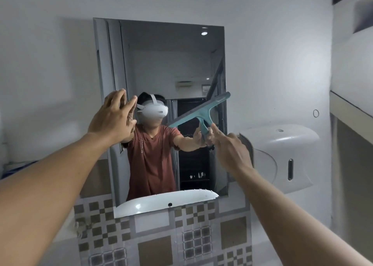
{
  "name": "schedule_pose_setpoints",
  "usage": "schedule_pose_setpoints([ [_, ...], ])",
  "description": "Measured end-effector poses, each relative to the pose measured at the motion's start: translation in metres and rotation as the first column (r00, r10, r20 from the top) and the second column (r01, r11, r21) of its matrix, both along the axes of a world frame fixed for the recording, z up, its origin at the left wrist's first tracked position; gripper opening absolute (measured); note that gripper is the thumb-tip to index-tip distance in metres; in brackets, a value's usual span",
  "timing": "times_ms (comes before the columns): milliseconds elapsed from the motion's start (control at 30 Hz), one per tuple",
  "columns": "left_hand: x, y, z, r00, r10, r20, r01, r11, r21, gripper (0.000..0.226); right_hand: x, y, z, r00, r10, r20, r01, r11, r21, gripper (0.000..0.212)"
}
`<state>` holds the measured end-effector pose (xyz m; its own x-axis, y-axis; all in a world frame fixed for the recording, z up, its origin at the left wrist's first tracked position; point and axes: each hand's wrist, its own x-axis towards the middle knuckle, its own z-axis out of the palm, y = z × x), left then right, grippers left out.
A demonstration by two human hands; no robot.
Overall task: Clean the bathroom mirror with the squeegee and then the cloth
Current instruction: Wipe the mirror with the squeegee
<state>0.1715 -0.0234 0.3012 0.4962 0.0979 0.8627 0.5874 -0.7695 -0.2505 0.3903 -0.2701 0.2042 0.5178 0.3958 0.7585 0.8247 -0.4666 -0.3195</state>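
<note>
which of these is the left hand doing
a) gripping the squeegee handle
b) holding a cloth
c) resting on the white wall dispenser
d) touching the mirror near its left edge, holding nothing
d: the left hand has its fingers fairly straight on the mirror near its left edge, meeting their own reflection, and holds nothing. The squeegee is gripped by the right hand.

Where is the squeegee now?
In the head view, the squeegee is right of centre, at the mirror's right edge, its handle in the right hand, left of the dispenser.
</note>
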Motion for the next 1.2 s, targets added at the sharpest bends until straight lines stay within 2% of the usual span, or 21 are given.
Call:
schedule_pose_setpoints([
  [267, -0.002, 0.001, 0.002, 1.0, -0.008, -0.018, 0.008, 1.0, 0.005, 0.075, -0.022, 0.014, -0.019, 0.99, 0.049, -0.129, -0.044, 0.998, 0.04, 0.062],
  [367, -0.004, 0.001, 0.004, 1.0, -0.007, -0.023, 0.008, 1.0, 0.022, 0.073, -0.034, 0.016, -0.028, 0.981, 0.059, -0.183, -0.049, 0.997, 0.06, 0.06],
  [533, -0.013, 0.006, 0.009, 0.998, 0.027, -0.059, -0.022, 0.997, 0.075, 0.072, -0.058, 0.023, -0.041, 0.94, 0.133, -0.314, -0.097, 0.987, 0.129, 0.064],
  [667, -0.018, 0.005, 0.014, 0.997, 0.03, -0.068, -0.028, 0.999, 0.022, 0.078, -0.074, 0.029, -0.04, 0.882, 0.212, -0.422, -0.14, 0.971, 0.194, 0.067],
  [800, -0.019, 0.006, 0.016, 0.997, 0.025, -0.069, -0.025, 1.0, 0.006, 0.078, -0.097, 0.039, -0.044, 0.828, 0.307, -0.469, -0.184, 0.939, 0.29, 0.064],
  [1000, -0.02, 0.014, 0.024, 0.997, 0.027, -0.066, -0.02, 0.994, 0.106, 0.069, -0.129, 0.073, -0.042, 0.765, 0.415, -0.493, -0.157, 0.862, 0.481, 0.063],
  [1100, -0.021, 0.016, 0.03, 0.997, 0.022, -0.076, -0.016, 0.997, 0.077, 0.068, -0.148, 0.092, -0.039, 0.724, 0.466, -0.508, -0.138, 0.82, 0.555, 0.058],
  [1200, -0.023, 0.018, 0.033, 0.996, 0.012, -0.092, -0.01, 1.0, 0.021, 0.07, -0.162, 0.113, -0.043, 0.692, 0.507, -0.514, -0.122, 0.784, 0.608, 0.064],
])
